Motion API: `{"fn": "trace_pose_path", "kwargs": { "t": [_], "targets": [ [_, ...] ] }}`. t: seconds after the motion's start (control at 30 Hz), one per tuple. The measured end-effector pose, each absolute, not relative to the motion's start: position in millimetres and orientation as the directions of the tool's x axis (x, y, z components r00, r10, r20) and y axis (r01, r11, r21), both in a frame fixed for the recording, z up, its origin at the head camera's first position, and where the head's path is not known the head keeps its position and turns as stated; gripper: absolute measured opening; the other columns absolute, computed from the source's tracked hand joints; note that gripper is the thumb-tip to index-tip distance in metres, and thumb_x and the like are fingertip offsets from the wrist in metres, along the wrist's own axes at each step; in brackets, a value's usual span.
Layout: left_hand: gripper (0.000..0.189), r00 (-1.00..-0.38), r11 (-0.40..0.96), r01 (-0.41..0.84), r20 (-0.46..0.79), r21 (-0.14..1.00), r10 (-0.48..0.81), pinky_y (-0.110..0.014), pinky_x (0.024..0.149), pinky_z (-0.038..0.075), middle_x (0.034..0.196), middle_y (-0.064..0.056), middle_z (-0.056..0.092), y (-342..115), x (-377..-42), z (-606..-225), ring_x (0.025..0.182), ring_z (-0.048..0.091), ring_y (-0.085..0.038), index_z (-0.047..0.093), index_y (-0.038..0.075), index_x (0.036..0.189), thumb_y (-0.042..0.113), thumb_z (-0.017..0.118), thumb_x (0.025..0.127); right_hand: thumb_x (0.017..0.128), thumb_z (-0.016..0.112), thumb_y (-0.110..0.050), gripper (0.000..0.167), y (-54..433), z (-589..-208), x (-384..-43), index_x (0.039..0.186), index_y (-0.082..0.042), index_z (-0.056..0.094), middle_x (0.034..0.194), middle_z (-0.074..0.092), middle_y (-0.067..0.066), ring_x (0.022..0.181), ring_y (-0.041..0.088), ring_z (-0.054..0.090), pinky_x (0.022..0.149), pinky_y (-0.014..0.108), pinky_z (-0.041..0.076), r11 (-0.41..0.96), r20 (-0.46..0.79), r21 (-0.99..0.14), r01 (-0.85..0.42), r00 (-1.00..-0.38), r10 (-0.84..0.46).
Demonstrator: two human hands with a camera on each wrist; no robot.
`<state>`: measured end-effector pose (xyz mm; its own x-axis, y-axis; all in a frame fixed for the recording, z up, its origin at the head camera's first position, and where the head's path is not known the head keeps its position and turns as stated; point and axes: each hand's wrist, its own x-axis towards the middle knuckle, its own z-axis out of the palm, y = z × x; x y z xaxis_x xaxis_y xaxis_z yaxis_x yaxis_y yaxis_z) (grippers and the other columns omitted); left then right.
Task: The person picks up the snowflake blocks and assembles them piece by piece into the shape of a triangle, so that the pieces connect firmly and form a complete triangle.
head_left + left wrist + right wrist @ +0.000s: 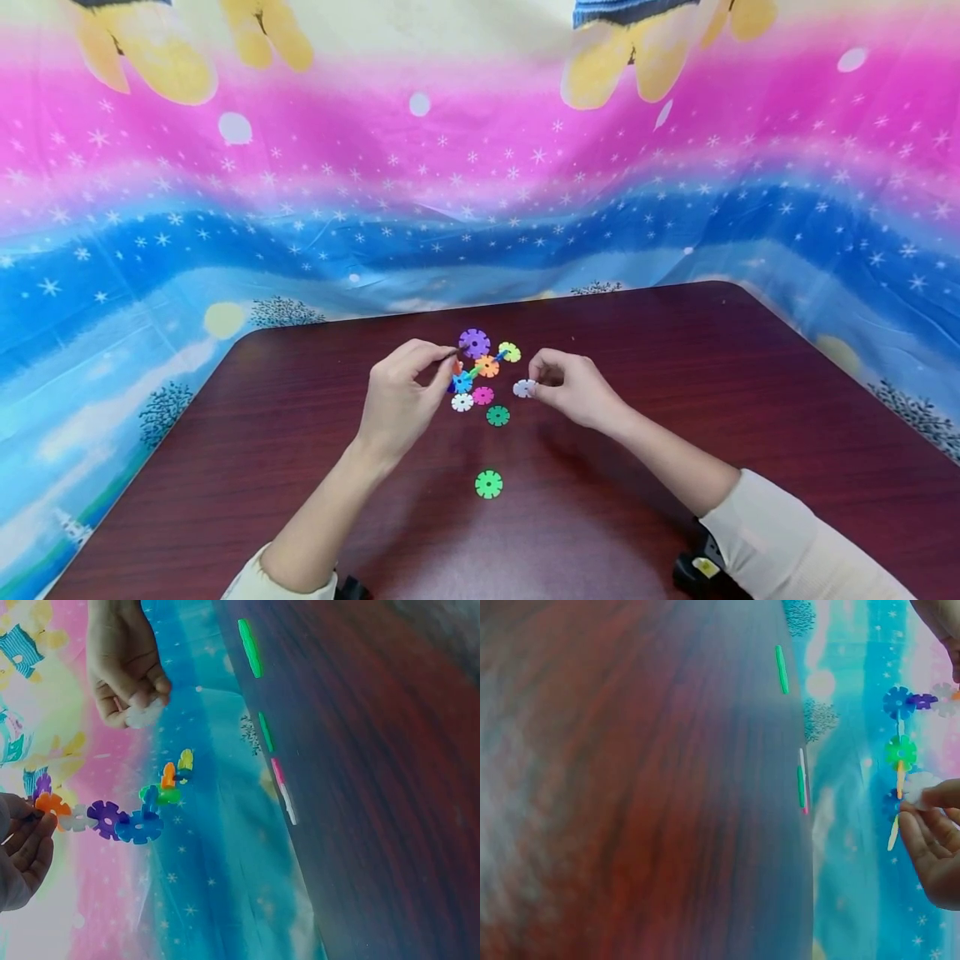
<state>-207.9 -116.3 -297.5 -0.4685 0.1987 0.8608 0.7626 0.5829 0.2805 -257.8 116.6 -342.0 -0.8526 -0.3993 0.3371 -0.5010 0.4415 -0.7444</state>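
My left hand (401, 396) pinches one end of a chain of slotted plastic snowflake discs, raised above the table. Purple (474, 343), orange (487, 366), blue (462, 382) and yellow (510, 352) discs show in it. From the left wrist, the chain runs from an orange disc (52, 804) at the fingertips through white, purple, blue and green ones; a dark piece there is partly hidden by the fingers. Between thumb and fingers my right hand (576, 387) holds a loose white disc (523, 388), beside the chain and apart from it.
Flat on the dark red-brown table (315, 467) lie a white disc (462, 402), a pink disc (483, 396), a dark green disc (498, 416) and, nearer me, a light green disc (489, 484). A patterned cloth (465, 183) hangs behind the table.
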Motion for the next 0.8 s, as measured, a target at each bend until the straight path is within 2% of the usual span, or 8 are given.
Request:
{"fn": "trace_pose_path", "kwargs": {
  "t": [0.23,0.53,0.63,0.8],
  "targets": [
    [0.017,-0.480,0.562,0.780,0.840,0.276,0.253,-0.023,0.066,0.052,0.080,-0.003,0.065,-115.2,-206.7,-298.8,0.075,0.060,-0.011,0.070,0.001,0.088,-0.004,0.075,0.073,0.083,0.067,-0.002,0.013,115.2,-338.2,-250.6,0.086,-0.008,0.057,0.083,0.063,0.004,0.075,0.019,0.061,0.068,0.030,0.050,0.331,0.395,-0.805,-0.493,-0.861,-0.321],
    [0.017,-0.515,0.553,0.781,0.800,0.290,0.308,-0.022,0.060,0.051,0.082,-0.002,0.066,-114.5,-206.2,-300.5,0.074,0.059,-0.009,0.070,0.002,0.090,-0.001,0.075,0.074,0.085,0.065,-0.001,0.013,113.0,-333.8,-240.1,0.092,-0.003,0.054,0.087,0.064,0.011,0.075,0.028,0.060,0.064,0.024,0.050,0.180,0.482,-0.822,-0.540,-0.829,-0.284],
    [0.016,-0.537,0.557,0.773,0.780,0.304,0.320,-0.019,0.060,0.050,0.083,-0.002,0.066,-114.3,-205.8,-300.4,0.075,0.060,-0.008,0.070,0.003,0.091,-0.001,0.074,0.075,0.085,0.064,0.001,0.013,111.5,-332.1,-236.6,0.092,-0.002,0.053,0.088,0.064,0.013,0.077,0.025,0.062,0.064,0.024,0.050,0.145,0.519,-0.811,-0.567,-0.812,-0.268],
    [0.015,-0.576,0.554,0.760,0.747,0.340,0.332,-0.019,0.064,0.051,0.083,-0.001,0.066,-114.0,-205.7,-300.2,0.077,0.060,-0.008,0.070,0.004,0.091,-0.001,0.072,0.077,0.084,0.062,0.005,0.014,108.9,-331.0,-232.9,0.093,0.000,0.052,0.089,0.063,0.015,0.079,0.019,0.064,0.070,0.027,0.053,0.075,0.566,-0.798,-0.598,-0.787,-0.246]
  ]
}}
